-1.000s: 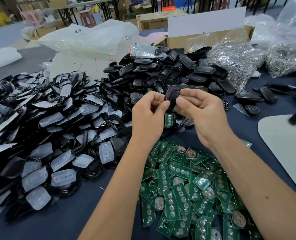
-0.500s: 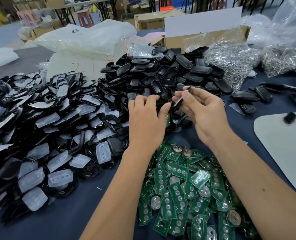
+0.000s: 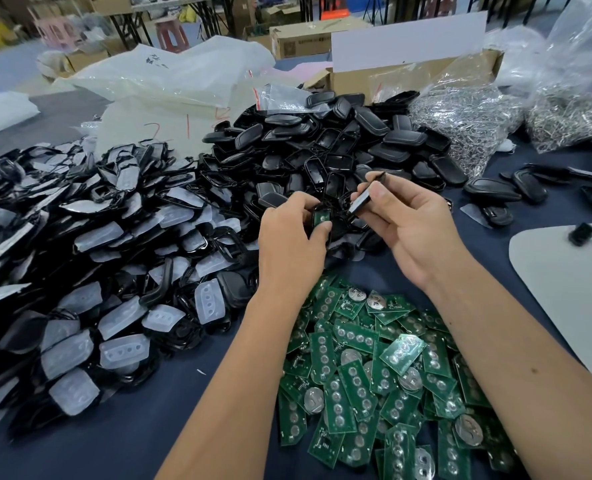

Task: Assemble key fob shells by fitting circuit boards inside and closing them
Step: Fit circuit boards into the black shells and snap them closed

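Left hand (image 3: 293,237) curled round a black shell half (image 3: 321,221) with a green circuit board (image 3: 322,218) showing inside, thumb pressed at its lower edge; most of that shell hidden by the fingers, seating of the board not readable. Right hand (image 3: 414,223) pinching a second shell piece (image 3: 360,200) between thumb and forefinger, tilted edge-on, pale inner face visible, upper tip dark against the pile and hard to separate from it. Two held pieces just beside each other, apart or touching unclear. Both held above the near edge of the black shell heap (image 3: 325,147). Below the wrists, loose heap of green boards (image 3: 381,379), some with round silver cells, partly covered by both forearms and cut off at the bottom. Left, large heap of frames with translucent button pads (image 3: 80,271), cut off at the edge. Far right, bags of metal rings (image 3: 467,116), blurred. Dark blue table cloth (image 3: 132,431) underneath. Cardboard box (image 3: 402,72) behind the shells.
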